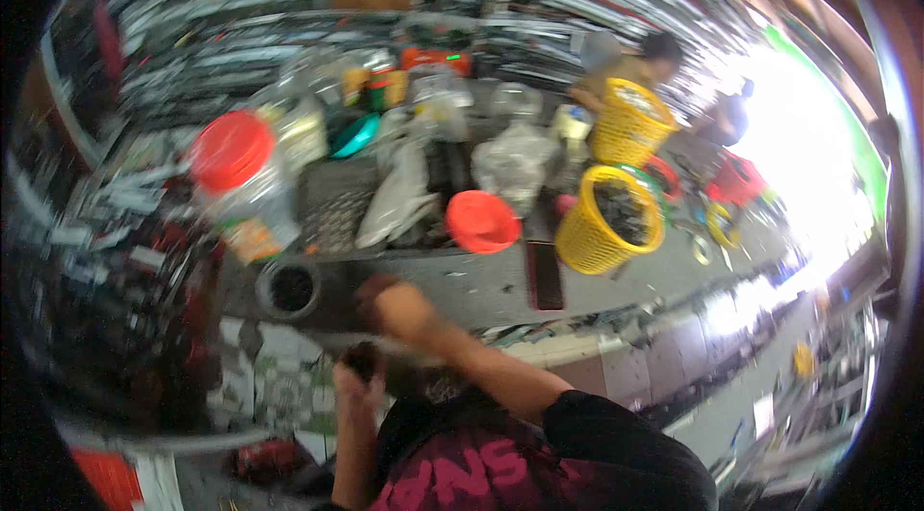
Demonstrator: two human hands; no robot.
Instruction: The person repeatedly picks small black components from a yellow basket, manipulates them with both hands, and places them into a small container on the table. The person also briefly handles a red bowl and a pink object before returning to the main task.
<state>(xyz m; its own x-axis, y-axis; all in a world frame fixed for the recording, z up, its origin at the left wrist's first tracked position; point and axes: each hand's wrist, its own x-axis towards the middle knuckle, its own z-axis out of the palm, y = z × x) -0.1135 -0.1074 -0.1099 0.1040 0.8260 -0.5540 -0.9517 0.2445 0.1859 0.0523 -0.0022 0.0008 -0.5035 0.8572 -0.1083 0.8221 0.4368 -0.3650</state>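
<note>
My left hand is low in front of my body, closed around something small and dark that I cannot make out. Above it and a little to the right, my right hand reaches over the near edge of the grey workbench. Motion smears its fingers, and a dark patch shows at their tips. To the left of the right hand stands a round pot with dark small pieces inside. A red bowl and a dark phone lie to its right on the bench.
Two yellow baskets stand on the right, the nearer one filled with dark pieces. A clear jar with a red lid is at the left. Plastic bags crowd the middle. Beyond the baskets sits another person. Racks of metal lengths line the back.
</note>
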